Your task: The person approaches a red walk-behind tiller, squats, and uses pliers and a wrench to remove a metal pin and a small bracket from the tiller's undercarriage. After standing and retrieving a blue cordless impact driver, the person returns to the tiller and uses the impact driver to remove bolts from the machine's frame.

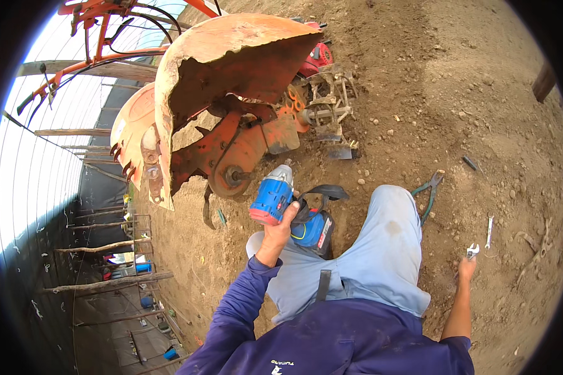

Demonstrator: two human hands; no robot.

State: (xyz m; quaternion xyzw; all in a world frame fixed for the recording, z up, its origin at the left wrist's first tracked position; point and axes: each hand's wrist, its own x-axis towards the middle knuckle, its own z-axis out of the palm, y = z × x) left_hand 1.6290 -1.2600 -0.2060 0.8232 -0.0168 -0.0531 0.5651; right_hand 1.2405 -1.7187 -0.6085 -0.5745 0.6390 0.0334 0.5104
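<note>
My left hand [278, 235] is wrapped round the grip of a blue and red cordless impact wrench [274, 192], its nose pointing up toward the tiller's orange housing. A black strap [328, 192] hangs by the tool, and its battery rests near my thigh. Out to the right, low over the soil, my right hand [466, 269] is closed on an adjustable wrench [473, 251], whose jaw sticks out past the fingers. A combination wrench [490, 231] lies on the dirt just beyond it. Green-handled pliers [430, 190] lie beside my right knee.
The tipped orange walking tiller [241, 147] stands ahead, with a ragged-edged guard [231, 37] and a bladed rotor [331, 112]. A small dark-handled tool [470, 163] lies on the soil to the right. A wooden post [544, 82] rises at far right; wooden poles [109, 282] line the left.
</note>
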